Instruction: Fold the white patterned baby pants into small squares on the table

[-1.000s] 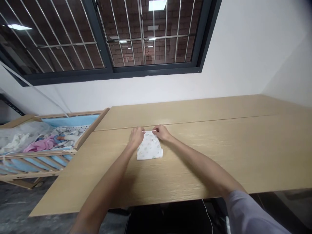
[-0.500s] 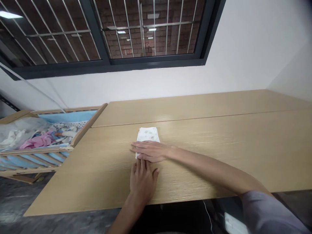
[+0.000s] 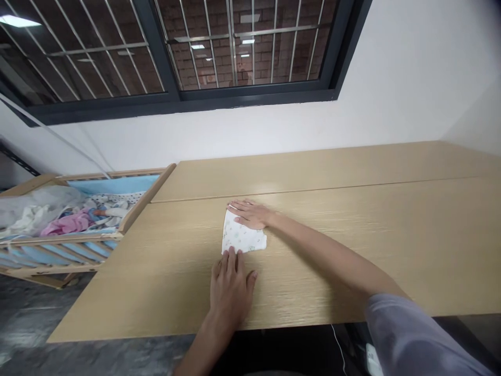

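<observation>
Looking down from the head cam: one long table (image 3: 352, 250), pale wood-grain finish, two panels with one straight seam. Behind it, a white wall (image 3: 403, 89) and one dark-framed window (image 3: 176, 96) with steel bars, brick beyond. Dark floor (image 3: 23, 313) below.

Left of the table, one wooden crib (image 3: 148, 198) with slatted sides, a blue bumper (image 3: 117, 184) and a heap of soft clothes, including a pink garment (image 3: 70, 223).

One white cloth (image 3: 240, 235), thin printed cotton by the look, folded into a wedge, lies flat on the near panel, just below the seam.

Two hands, neither gripping. Your right hand (image 3: 250, 214) lies palm-down on the cloth's upper edge, fingers spread flat. Your left hand (image 3: 230, 295) lies flat on the table, fingertips touching the cloth's lower edge. Grey sleeve (image 3: 407, 334) on the right arm.
</observation>
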`<action>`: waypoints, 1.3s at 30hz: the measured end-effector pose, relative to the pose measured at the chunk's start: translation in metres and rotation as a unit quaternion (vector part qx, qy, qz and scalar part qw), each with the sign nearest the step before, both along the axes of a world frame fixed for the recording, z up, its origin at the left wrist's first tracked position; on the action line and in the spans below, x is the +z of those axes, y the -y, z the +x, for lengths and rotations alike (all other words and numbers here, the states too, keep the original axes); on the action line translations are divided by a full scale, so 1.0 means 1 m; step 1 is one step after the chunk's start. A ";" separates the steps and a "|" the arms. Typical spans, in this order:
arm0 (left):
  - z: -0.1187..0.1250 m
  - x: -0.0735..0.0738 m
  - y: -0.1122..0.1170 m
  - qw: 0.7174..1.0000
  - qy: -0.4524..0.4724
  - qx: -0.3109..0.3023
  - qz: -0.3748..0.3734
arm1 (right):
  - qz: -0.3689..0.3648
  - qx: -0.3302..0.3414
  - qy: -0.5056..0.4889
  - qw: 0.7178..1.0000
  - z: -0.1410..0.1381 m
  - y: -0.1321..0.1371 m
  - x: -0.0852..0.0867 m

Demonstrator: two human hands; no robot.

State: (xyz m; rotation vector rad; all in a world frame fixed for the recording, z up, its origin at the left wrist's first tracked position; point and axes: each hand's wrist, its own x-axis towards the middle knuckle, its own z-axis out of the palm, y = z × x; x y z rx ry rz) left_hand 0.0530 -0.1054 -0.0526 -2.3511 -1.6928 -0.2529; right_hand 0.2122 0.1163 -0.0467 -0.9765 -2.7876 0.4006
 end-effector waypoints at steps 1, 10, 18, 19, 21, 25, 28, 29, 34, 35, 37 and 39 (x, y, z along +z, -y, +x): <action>0.000 0.004 -0.001 1.000 0.006 0.003 -0.009 | 0.003 -0.001 0.000 1.000 0.001 0.002 0.001; -0.043 0.040 -0.039 0.995 0.044 -0.083 -0.041 | 0.079 -0.026 -0.033 0.996 0.026 0.084 0.056; -0.069 0.026 -0.077 0.981 0.017 -0.185 -0.054 | 0.107 -0.030 0.010 0.994 0.047 0.138 0.027; -0.070 0.026 -0.078 0.979 0.005 -0.194 -0.055 | 0.120 -0.044 0.007 0.992 0.047 0.141 0.023; -0.070 0.028 -0.077 0.975 -0.024 -0.214 -0.052 | 0.139 -0.066 -0.002 0.988 0.044 0.148 0.017; -0.067 0.032 -0.074 0.978 -0.012 -0.206 -0.034 | 0.094 -0.112 -0.045 0.988 0.038 0.154 0.025; -0.061 0.041 -0.080 0.985 0.042 -0.158 -0.054 | 0.004 -0.149 -0.091 0.985 0.039 0.144 0.037; -0.058 0.046 -0.085 0.987 0.060 -0.138 -0.064 | -0.021 -0.164 -0.107 0.980 0.039 0.137 0.040; -0.043 0.065 -0.129 0.988 0.127 -0.058 -0.070 | -0.079 -0.271 -0.170 0.944 0.032 0.087 0.041; -0.040 0.066 -0.140 0.987 0.137 -0.047 -0.067 | -0.073 -0.291 -0.181 0.937 0.030 0.076 0.038; -0.035 0.062 -0.161 0.986 0.152 -0.026 -0.065 | -0.049 -0.324 -0.201 0.923 0.025 0.057 0.030; -0.031 0.053 -0.179 0.985 0.161 -0.004 -0.064 | -0.025 -0.352 -0.214 0.911 0.021 0.041 0.020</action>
